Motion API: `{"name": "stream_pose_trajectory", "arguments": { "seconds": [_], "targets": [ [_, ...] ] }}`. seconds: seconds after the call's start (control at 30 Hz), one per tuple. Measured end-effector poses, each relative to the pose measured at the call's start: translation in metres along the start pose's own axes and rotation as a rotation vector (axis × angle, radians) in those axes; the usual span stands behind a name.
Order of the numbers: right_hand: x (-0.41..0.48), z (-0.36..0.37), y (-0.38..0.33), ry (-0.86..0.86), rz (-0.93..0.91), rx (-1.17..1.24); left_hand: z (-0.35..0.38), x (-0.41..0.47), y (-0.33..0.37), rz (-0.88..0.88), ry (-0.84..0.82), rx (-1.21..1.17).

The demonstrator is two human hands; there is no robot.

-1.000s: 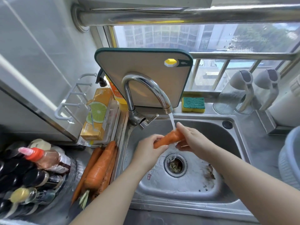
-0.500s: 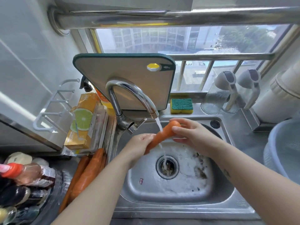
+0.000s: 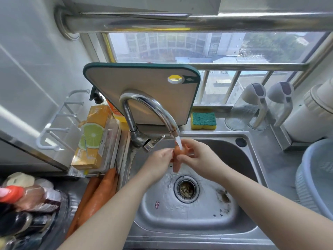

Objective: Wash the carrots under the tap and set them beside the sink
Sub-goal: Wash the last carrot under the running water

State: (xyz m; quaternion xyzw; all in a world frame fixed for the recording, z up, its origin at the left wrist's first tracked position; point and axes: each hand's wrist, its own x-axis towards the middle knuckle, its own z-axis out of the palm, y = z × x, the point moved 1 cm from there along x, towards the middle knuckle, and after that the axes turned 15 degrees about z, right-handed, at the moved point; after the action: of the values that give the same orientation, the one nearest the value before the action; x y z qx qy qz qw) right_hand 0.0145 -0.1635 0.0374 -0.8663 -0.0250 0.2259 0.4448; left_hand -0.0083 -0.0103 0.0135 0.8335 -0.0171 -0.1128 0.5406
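Directly under the curved chrome tap, the slim orange carrot hangs nearly upright in the stream over the steel sink; the left hand curls round its middle and the right hand pinches its top; turning it while rubbing downward should rinse every side. Left of the tap lie more long orange carrots, crowded by a lime-printed yellow carton; the tap's lever juts near the left knuckles.

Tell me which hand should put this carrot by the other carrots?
Probably the left. Both hands grip the carrot under the tap, but the left hand is nearer the other carrots, which lie on the counter left of the sink. The right hand would have to cross over.
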Motion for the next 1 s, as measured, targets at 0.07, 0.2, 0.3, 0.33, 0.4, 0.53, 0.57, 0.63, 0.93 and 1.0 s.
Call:
{"name": "stream_pose_trajectory", "arguments": {
  "seconds": [0.07,0.2,0.3,0.33,0.4,0.53,0.57,0.63,0.93,1.0],
  "targets": [
    [-0.001,0.000,0.001,0.032,0.036,0.115,0.010,-0.010,0.000,0.003,-0.004,-0.108],
    [-0.002,0.002,0.002,-0.008,0.107,0.433,0.023,-0.026,0.008,0.066,0.035,-0.080],
    [-0.003,0.008,0.004,-0.047,0.218,0.590,0.023,-0.033,0.015,0.118,0.067,0.009],
    [-0.005,0.011,0.006,-0.062,0.274,0.598,0.021,-0.036,0.015,0.122,0.064,0.060],
    [-0.010,0.016,0.010,-0.087,0.391,0.482,0.015,-0.044,0.013,0.095,0.039,0.202],
    [-0.019,0.033,0.014,-0.118,0.381,-0.064,-0.001,-0.073,0.000,0.030,0.028,0.478],
    [-0.020,0.038,0.012,-0.102,0.338,-0.161,-0.006,-0.080,-0.003,0.018,0.066,0.528],
    [-0.023,0.048,0.003,-0.102,0.291,-0.237,-0.020,-0.095,-0.008,-0.015,0.157,0.585],
    [-0.030,0.088,-0.034,-0.195,0.219,-0.226,-0.094,-0.158,-0.043,-0.230,0.510,0.532],
    [-0.032,0.094,-0.038,-0.218,0.206,-0.238,-0.103,-0.163,-0.057,-0.325,0.488,0.556]
  ]
}}
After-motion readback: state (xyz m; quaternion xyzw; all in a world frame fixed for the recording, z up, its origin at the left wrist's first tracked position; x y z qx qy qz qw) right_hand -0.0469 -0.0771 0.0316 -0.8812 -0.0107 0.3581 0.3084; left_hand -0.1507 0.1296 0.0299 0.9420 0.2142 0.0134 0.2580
